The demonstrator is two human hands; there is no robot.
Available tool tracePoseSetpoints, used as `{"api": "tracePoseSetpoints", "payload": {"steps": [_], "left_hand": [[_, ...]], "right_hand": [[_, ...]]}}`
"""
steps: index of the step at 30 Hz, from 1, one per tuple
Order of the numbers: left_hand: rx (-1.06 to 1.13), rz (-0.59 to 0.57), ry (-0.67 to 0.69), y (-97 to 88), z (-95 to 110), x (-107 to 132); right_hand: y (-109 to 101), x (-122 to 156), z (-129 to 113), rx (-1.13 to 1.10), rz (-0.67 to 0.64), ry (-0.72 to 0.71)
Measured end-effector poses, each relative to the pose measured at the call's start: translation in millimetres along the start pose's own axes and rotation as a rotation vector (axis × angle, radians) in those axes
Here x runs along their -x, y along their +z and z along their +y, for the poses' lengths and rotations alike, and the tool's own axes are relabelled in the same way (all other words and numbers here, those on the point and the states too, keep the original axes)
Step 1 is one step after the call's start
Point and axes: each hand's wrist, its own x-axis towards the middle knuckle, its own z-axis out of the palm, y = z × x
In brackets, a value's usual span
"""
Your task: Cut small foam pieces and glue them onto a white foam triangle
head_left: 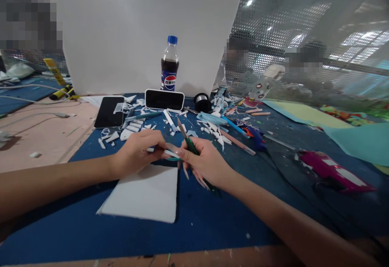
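Observation:
My left hand (138,150) and my right hand (204,162) meet over a blue cutting mat (197,222). The left hand's fingers are closed, pinching a small white foam piece (170,152). My right hand grips a green-handled craft knife (190,143), its blade pointing up and away, and its fingertips also touch the small piece. Just below the hands a white foam sheet (146,194) lies flat on the mat.
White foam scraps (130,128), pens and cutters litter the mat behind the hands. Two phones (108,111) (164,99), a wire spool (202,102) and a cola bottle (169,64) stand before a white board. A pink toy car (331,171) lies right. Other people sit behind the mesh.

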Motion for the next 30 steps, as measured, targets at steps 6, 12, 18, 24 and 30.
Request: {"api": "tracePoseSetpoints", "payload": {"steps": [6,12,18,24,30], "left_hand": [[-0.004,0.001,0.006,-1.0,1.7,-0.8],[0.083,-0.037,0.089,-1.9,3.3,-4.2],[0.133,-0.153,-0.047,-4.2,4.7,-5.8],[0.116,-0.178,-0.123,-2.1,1.9,-3.8],[0.160,-0.250,-0.170,-2.7,2.2,-5.2]], "right_hand": [[-0.9,4.0,-4.1,0.195,0.026,-0.066],[-3.3,3.7,-5.2,0.193,-0.151,-0.058],[-34.1,2.5,-17.3,0.497,0.054,-0.136],[-47.5,3.1,-20.3,0.847,0.078,-0.114],[-34.8,-0.1,-14.0,0.895,-0.110,-0.043]]}}
